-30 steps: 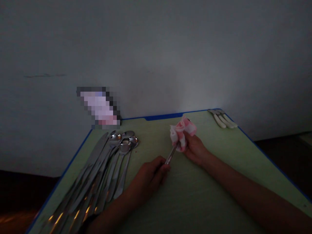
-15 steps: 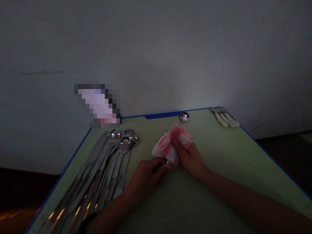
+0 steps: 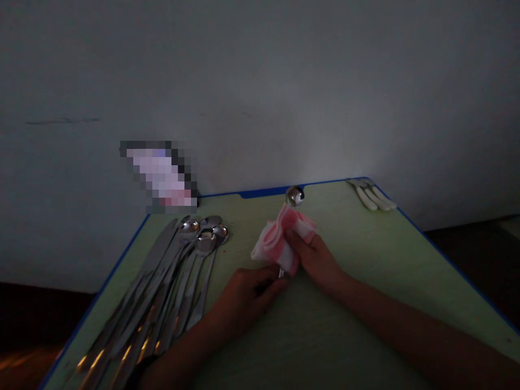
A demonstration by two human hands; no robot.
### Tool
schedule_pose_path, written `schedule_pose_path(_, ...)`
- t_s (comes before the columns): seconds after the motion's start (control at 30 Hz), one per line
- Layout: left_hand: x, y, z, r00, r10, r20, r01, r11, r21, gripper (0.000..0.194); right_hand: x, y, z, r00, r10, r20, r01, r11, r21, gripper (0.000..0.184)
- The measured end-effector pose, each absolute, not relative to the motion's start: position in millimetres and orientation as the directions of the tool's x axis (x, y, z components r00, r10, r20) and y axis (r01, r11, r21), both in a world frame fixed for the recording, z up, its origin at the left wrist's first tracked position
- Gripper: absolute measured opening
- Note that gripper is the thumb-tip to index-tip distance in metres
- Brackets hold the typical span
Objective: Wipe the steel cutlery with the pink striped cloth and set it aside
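A shiny metal spoon point(image 3: 295, 196) points away from me above the table, its bowl showing beyond a pink and white cloth point(image 3: 284, 238). My left hand point(image 3: 252, 292) pinches the end of the spoon's handle, which shows just below the cloth. Around the middle of the handle, my right hand point(image 3: 312, 254) grips the folded cloth, thumb on top. The cloth hides most of the handle. To the left of my left hand lies a pile of metal spoons and knives point(image 3: 174, 281), bowls and blades pointing away.
Several white-handled forks point(image 3: 371, 194) lie at the table's far right corner. A pixelated phone-like object point(image 3: 160, 176) leans on the wall point(image 3: 260, 97) at the far left. The pale green table point(image 3: 345, 336) has a blue edge.
The spoon's bowl has shifted slightly left, and a little more handle shows by my left hand. The cloth has turned slightly in my right hand. The view has drifted a bit.
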State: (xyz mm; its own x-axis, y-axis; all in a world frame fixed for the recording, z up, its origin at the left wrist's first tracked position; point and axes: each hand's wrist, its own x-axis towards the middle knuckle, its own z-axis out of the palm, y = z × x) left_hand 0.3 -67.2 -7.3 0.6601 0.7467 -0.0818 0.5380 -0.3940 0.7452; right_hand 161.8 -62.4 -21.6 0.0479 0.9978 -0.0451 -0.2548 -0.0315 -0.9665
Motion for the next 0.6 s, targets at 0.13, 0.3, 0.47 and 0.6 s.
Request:
schedule_pose_path(0.13, -1.8, -69.7, -10.0, 0.732, 0.678, -0.069, 0.493, -0.456, 0.741, 0.029, 166.4, -50.4, -25.8, 0.119, 0.976, -0.183, -0.626, -0.069, -0.776, 0.027)
schedule_pose_path(0.3, -4.5, -71.8, -9.8, 0.753, 0.655, -0.069, 0.477, -0.47, 0.742, 0.028, 169.5, -46.0, -24.8, 0.086, 0.971, -0.224, -0.745, -0.087, -0.662, 0.023)
schedule_pose_path(0.47, -5.9, -72.8, -4.5, 0.773, 0.631, -0.065, 0.442, -0.463, 0.768, 0.01, 167.9, -49.7, -21.7, 0.052, 0.98, -0.192, -0.714, -0.098, -0.694, 0.023)
schedule_pose_path(0.6, -5.9, -72.4, -1.2, 0.776, 0.627, -0.067, 0.437, -0.459, 0.773, 0.014, 169.0, -47.6, -27.1, 0.068, 0.979, -0.191, -0.706, -0.088, -0.702, 0.028)
